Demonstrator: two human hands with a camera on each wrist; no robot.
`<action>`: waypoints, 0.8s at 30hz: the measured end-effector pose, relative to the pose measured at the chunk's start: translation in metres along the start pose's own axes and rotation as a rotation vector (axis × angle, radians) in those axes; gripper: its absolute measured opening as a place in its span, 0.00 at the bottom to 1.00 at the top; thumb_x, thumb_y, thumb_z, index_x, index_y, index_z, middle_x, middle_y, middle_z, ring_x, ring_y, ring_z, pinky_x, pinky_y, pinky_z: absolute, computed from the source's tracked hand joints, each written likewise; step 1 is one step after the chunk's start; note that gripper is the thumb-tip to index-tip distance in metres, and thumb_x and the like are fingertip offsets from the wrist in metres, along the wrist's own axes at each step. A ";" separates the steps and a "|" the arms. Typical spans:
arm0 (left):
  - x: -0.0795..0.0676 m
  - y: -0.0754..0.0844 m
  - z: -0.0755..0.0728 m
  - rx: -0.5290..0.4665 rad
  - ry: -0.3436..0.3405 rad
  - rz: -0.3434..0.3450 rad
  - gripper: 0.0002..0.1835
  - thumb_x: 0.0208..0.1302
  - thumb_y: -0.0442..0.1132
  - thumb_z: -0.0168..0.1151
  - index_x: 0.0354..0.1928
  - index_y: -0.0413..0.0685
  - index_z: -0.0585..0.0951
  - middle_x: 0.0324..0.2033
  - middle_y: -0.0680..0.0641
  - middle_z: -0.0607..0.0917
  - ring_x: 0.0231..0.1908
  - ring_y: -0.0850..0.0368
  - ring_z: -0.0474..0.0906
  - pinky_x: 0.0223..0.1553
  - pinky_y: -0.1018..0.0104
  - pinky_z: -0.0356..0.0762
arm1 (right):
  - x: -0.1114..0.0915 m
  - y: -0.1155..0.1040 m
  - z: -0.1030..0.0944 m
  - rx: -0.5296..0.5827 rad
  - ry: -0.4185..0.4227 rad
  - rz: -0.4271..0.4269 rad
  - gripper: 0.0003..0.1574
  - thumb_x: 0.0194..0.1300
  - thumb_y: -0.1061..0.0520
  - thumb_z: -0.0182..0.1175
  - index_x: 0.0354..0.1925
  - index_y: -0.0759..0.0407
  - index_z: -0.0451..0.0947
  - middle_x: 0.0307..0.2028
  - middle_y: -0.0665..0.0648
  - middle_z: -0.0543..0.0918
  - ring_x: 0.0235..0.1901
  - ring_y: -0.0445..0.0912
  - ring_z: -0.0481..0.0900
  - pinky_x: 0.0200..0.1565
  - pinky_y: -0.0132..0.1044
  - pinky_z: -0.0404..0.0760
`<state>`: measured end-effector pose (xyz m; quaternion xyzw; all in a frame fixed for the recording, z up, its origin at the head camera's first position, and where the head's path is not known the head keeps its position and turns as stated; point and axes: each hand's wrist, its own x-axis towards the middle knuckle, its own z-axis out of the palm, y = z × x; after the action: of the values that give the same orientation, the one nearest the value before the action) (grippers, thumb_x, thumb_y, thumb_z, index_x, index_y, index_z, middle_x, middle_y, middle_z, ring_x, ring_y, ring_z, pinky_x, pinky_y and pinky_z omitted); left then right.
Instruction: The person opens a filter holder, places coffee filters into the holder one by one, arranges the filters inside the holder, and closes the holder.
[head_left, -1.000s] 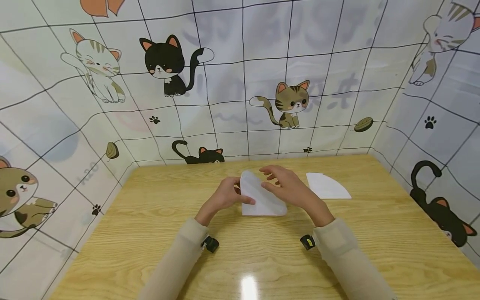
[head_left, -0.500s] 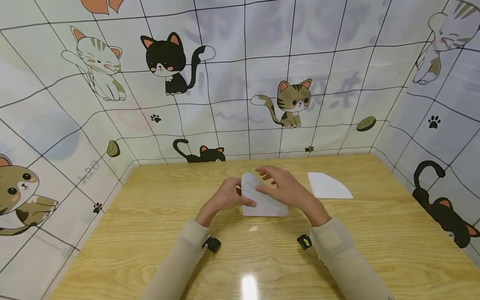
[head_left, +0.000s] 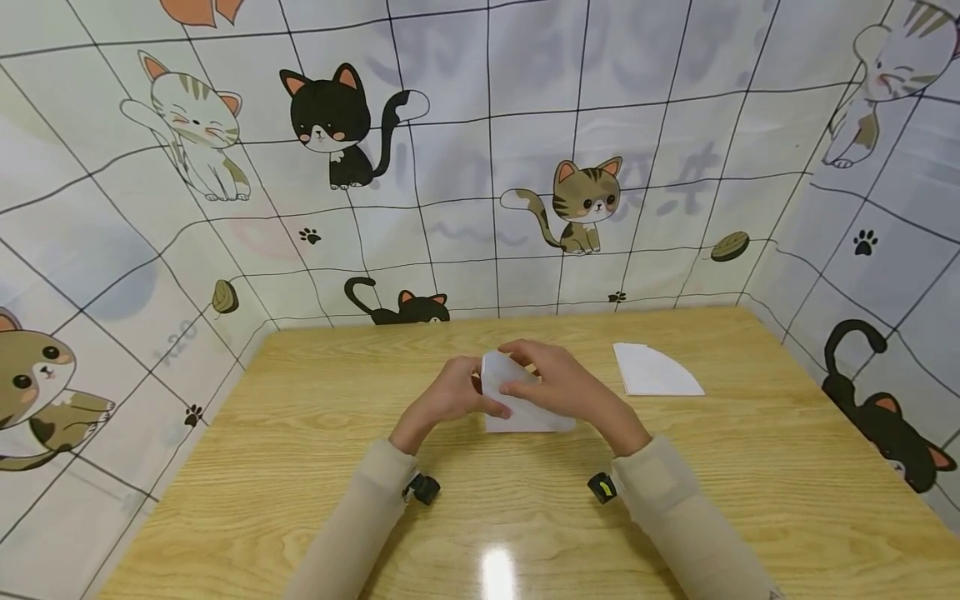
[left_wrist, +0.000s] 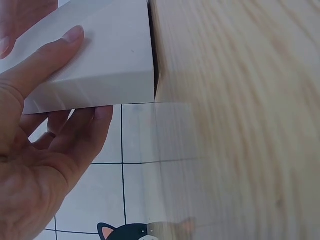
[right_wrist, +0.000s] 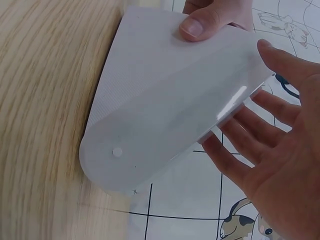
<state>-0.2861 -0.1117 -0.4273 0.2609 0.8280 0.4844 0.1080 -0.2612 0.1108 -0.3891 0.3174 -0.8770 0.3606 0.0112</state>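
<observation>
Both my hands on a white wedge

In front of me, my left hand [head_left: 456,390] holds one side of a white wedge-shaped case [head_left: 522,418], thumb flat on its near face and fingers behind. My right hand [head_left: 564,382] curls round the sloping edge, thumb on the near side and fingertips at the back. Both grips are only partly closed, spread to the case's thickness.

The case tilts up over the tabletop [head_left: 322,400], its straight edge lowest; I cannot tell whether that edge touches the wood. From my right wrist, a glossy, see-through band [right_wrist: 175,115] runs along the sloping side, with a small pale dot [right_wrist: 117,152] at its rounded end.

To the right, well apart from my hands, a white quarter-round piece [head_left: 656,372] lies flat. My beige sleeves [head_left: 684,510] reach forward, and beyond the tabletop stands a white grid-lined wall [head_left: 457,233] printed with cats.
</observation>
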 end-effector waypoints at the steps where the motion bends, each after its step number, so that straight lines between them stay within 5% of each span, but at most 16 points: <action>1: 0.000 0.000 0.000 0.005 -0.001 0.000 0.24 0.49 0.36 0.84 0.50 0.45 0.86 0.42 0.46 0.90 0.35 0.59 0.88 0.35 0.65 0.84 | 0.000 0.000 0.001 -0.003 -0.003 -0.001 0.36 0.71 0.46 0.67 0.70 0.57 0.72 0.60 0.57 0.84 0.58 0.53 0.82 0.55 0.52 0.83; 12: 0.002 0.002 0.000 0.075 -0.045 0.036 0.24 0.49 0.37 0.84 0.50 0.47 0.86 0.41 0.48 0.90 0.36 0.61 0.85 0.36 0.66 0.82 | 0.000 -0.004 0.002 -0.016 0.007 -0.050 0.35 0.69 0.49 0.69 0.69 0.58 0.74 0.60 0.57 0.84 0.56 0.52 0.83 0.53 0.52 0.83; 24: -0.001 0.002 0.000 0.055 -0.077 0.040 0.26 0.50 0.34 0.83 0.53 0.46 0.85 0.44 0.45 0.89 0.38 0.60 0.86 0.38 0.65 0.84 | 0.001 -0.006 0.005 -0.096 0.005 -0.075 0.26 0.68 0.49 0.70 0.59 0.58 0.80 0.50 0.54 0.88 0.46 0.45 0.85 0.41 0.36 0.81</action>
<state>-0.2847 -0.1117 -0.4256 0.2988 0.8309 0.4531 0.1227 -0.2580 0.1036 -0.3888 0.3481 -0.8808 0.3183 0.0420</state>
